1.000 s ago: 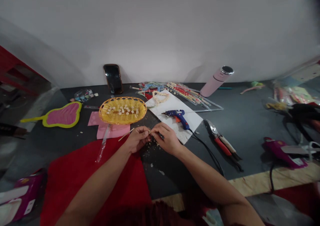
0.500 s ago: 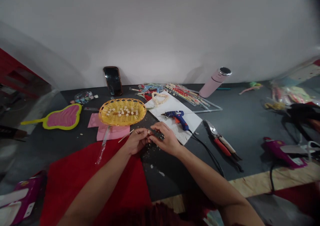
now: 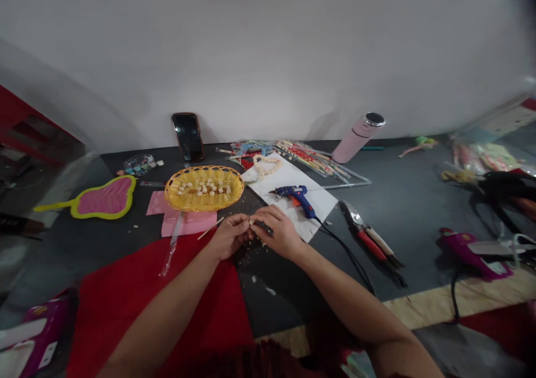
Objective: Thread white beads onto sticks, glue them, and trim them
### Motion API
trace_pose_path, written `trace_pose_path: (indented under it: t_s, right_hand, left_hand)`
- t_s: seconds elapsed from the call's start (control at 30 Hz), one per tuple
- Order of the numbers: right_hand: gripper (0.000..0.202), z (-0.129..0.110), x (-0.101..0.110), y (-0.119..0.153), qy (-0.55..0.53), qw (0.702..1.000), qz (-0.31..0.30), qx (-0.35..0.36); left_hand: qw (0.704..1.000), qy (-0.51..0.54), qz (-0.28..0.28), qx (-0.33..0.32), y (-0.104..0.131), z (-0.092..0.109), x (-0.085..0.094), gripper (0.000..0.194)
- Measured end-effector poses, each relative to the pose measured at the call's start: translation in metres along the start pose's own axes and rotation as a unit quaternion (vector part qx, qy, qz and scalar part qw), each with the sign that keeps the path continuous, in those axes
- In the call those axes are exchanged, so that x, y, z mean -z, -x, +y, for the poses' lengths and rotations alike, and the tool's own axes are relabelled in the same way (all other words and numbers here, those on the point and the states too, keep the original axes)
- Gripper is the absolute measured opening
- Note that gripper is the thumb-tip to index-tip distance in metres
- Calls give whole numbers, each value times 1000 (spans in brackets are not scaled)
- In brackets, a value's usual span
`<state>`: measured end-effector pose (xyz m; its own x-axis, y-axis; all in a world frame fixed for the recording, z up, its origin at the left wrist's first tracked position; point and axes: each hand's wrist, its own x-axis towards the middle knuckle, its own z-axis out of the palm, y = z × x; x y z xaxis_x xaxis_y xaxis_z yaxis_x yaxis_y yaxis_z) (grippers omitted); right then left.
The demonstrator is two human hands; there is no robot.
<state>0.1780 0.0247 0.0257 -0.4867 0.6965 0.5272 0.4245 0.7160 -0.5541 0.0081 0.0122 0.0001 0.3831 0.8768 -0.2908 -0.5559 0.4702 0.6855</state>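
Note:
Close together above the dark table, both hands meet at a small pale piece (image 3: pixel 251 222), too small for its exact kind to show. My left hand (image 3: pixel 230 237) is closed, pinching it between thumb and fingers. From the other side my right hand (image 3: pixel 280 234) has its thumb and bent fingertips closed on the same piece. Beyond the left hand stands a yellow woven basket (image 3: pixel 204 203) holding several similar whitish pieces. A blue glue gun (image 3: pixel 296 195) lies on a white sheet (image 3: pixel 312 230) past my right hand. Pale crumbs are scattered beneath the hands.
Red cloth (image 3: pixel 167 288) and pink sheets (image 3: pixel 195 223) lie at left, near a pink-and-yellow paddle shape (image 3: pixel 104 198). A phone (image 3: pixel 188 137) leans on the wall. Pliers-like cutters (image 3: pixel 371 241), a pink bottle (image 3: pixel 358 138) and bundled sticks (image 3: pixel 307 157) lie or stand rightward.
My right hand's fingers have come in from slightly apart and now meet the small pale piece. My left hand keeps its pinch, nearly still.

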Motion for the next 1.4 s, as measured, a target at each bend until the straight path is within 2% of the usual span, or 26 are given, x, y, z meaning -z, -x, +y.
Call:
trace_pose_path:
  t_s: [0.27,0.47,0.7,1.0,1.4]
  right_hand:
    - [15,-1,8,-2,58,997,-43,19]
    - [20,4,5,0,48,998,-34,24]
    - [19,6,7,1,104,993,-47,30]
    - [20,2,12,-1,179,982,-58,30]
    - [19,0,12,-1,192,979,-62,36]
  left_hand:
    - [1000,-14,1,0,1,0,0,22]
    - [1000,-12,-12,1,2,0,-1,20]
    - [999,-36,36,-18,1,-1,-3,20]
    - [998,-44,47,-26,1,0,-4,20]
    - [997,-54,51,-32,1,-3,0,21]
